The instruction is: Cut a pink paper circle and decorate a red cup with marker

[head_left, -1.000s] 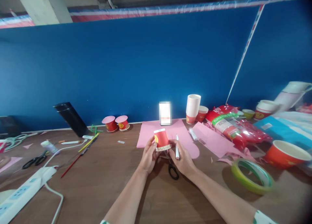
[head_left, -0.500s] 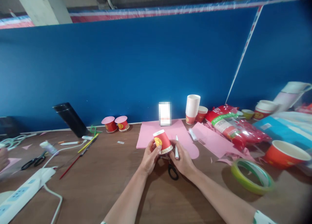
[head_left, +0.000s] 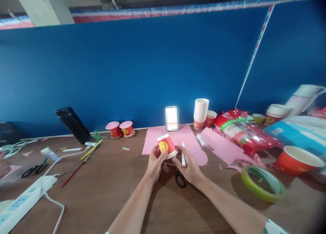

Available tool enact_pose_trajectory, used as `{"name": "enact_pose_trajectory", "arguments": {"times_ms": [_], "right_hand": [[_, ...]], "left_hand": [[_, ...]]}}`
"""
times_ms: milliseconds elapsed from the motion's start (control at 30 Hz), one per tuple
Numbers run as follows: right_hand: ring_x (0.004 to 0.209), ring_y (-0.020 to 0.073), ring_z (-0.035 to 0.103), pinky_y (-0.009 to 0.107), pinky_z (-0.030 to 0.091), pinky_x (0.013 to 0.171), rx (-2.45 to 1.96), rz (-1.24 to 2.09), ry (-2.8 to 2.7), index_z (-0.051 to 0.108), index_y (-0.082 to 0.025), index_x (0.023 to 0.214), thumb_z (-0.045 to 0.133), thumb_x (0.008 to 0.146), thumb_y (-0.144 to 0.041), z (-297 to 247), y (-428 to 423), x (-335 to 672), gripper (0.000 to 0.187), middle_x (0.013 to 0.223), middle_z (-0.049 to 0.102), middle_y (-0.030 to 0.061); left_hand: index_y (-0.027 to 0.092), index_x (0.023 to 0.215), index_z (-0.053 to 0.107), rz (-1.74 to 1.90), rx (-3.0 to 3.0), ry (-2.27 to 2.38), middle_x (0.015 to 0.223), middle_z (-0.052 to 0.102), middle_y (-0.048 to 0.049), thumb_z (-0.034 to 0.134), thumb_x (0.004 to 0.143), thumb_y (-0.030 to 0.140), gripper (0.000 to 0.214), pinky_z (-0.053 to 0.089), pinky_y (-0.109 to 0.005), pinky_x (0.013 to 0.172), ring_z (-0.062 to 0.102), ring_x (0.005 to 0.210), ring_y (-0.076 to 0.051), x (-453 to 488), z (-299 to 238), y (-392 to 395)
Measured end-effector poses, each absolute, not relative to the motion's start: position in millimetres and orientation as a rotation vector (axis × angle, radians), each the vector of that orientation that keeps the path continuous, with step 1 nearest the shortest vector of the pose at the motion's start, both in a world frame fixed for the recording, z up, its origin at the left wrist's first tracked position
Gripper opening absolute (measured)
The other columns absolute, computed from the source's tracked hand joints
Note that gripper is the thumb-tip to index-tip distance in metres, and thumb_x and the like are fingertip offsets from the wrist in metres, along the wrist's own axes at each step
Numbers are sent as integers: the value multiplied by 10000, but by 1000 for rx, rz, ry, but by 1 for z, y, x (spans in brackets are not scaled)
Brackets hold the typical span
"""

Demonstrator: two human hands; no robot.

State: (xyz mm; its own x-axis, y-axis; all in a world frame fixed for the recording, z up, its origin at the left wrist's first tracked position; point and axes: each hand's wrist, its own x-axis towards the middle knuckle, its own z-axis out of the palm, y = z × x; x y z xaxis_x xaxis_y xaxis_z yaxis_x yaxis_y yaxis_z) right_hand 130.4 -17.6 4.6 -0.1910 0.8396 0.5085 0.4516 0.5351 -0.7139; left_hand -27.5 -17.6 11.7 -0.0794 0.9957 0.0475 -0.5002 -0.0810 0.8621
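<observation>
My left hand (head_left: 157,161) is closed around the left side of a red paper cup (head_left: 168,146) with a yellow emblem. The cup is tilted, its white end up and its patterned rim down. My right hand (head_left: 187,162) holds a white marker (head_left: 183,155) upright between thumb and fingers, its fingertips near the cup's lower right edge. Beneath my hands lie black-handled scissors (head_left: 180,179), their blades mostly hidden. Pink paper sheets (head_left: 150,144) lie just behind the cup.
Two red cups with pink tops (head_left: 114,129) stand back left, near a black bottle (head_left: 72,123). At left are a power strip (head_left: 28,200) and another person's hand (head_left: 3,166). On the right are stacked paper cups (head_left: 201,112), a red cup package (head_left: 239,129) and a tape roll (head_left: 247,184).
The red paper cup has shifted slightly left and tilted a little more, its emblem turned further toward me. My right hand still holds the marker, almost unmoved.
</observation>
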Motion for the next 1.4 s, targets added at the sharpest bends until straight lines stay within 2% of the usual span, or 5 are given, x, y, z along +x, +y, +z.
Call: {"name": "enact_pose_trajectory", "arguments": {"times_ms": [233, 967, 1067, 1267, 1400], "right_hand": [[1022, 265, 676, 391, 559, 862, -1078, 541, -1825, 510, -199, 1217, 528, 907, -350, 6, -18, 131, 346, 1150, 684, 117], [984, 275, 698, 409, 584, 815, -1066, 530, -1813, 492, -189, 1208, 493, 931, -382, 3, -17, 131, 338, 1135, 688, 136], [1012, 274, 689, 426, 578, 844, -1064, 510, -1787, 488, -186, 1225, 508, 926, -383, 5, -17, 131, 359, 1155, 682, 139], [973, 255, 694, 430, 579, 833, -1069, 529, -1752, 489, -188, 1218, 513, 920, -367, 10, -19, 130, 348, 1160, 680, 144], [980, 251, 690, 430, 575, 843, -1065, 562, -1739, 483, -201, 1221, 508, 921, -391, 10, -20, 130, 355, 1179, 672, 142]], "left_hand": [[185, 1068, 608, 1522, 875, 821, 1013, 692, -68, 832, 666, 359, 492, 522, -338, 815, 679, 847, -192, -28, 7, -14], [185, 1165, 564, 1502, 1010, 861, 1140, 667, -116, 805, 687, 349, 560, 509, -354, 874, 640, 1063, -263, -29, 3, -16], [191, 1185, 539, 1607, 1127, 967, 1142, 651, -113, 798, 687, 350, 584, 513, -354, 868, 644, 1034, -246, -28, 4, -15], [215, 1409, 337, 1777, 1576, 1488, 1194, 579, -125, 790, 681, 326, 865, 496, -431, 934, 611, 1076, -258, -28, 1, -17], [201, 1445, 297, 1843, 1987, 1719, 1220, 585, -153, 748, 739, 330, 847, 461, -489, 970, 568, 1150, -305, -29, 0, -17]]}}
